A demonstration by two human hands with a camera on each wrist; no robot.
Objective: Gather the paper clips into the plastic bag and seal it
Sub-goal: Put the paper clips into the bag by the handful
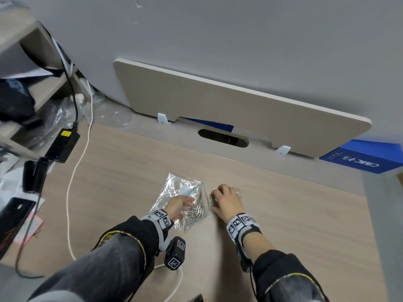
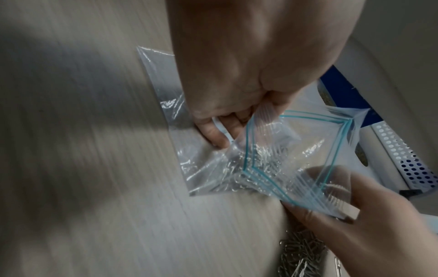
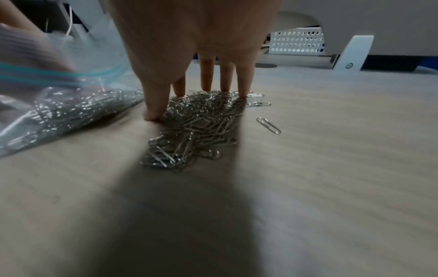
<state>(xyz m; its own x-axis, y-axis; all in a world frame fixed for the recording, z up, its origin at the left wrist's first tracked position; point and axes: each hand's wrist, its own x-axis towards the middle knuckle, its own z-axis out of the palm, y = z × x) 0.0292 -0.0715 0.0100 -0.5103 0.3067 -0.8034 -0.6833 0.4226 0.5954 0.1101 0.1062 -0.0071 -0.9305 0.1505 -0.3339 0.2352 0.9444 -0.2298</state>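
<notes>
**Hand over the clip pile, bag held open**

The left hand (image 2: pixel 237 78) pinches the bag's (image 2: pixel 279 150) mouth open on the desk (image 1: pixel 122 171); some clips already lie inside. Just right of it, the right hand (image 3: pixel 196 46) reaches down, fingers (image 3: pixel 206 75) spread, tips touching the loose clips (image 3: pixel 196 129) and gripping none. One clip (image 3: pixel 269 125) lies apart, to the right.

Right hand (image 1: pixel 226 203) covers most of loose paper clip pile (image 3: pixel 196 127) in head view. Plastic bag (image 3: pixel 47 105) blurred, cut off at right wrist view's left edge.
</notes>
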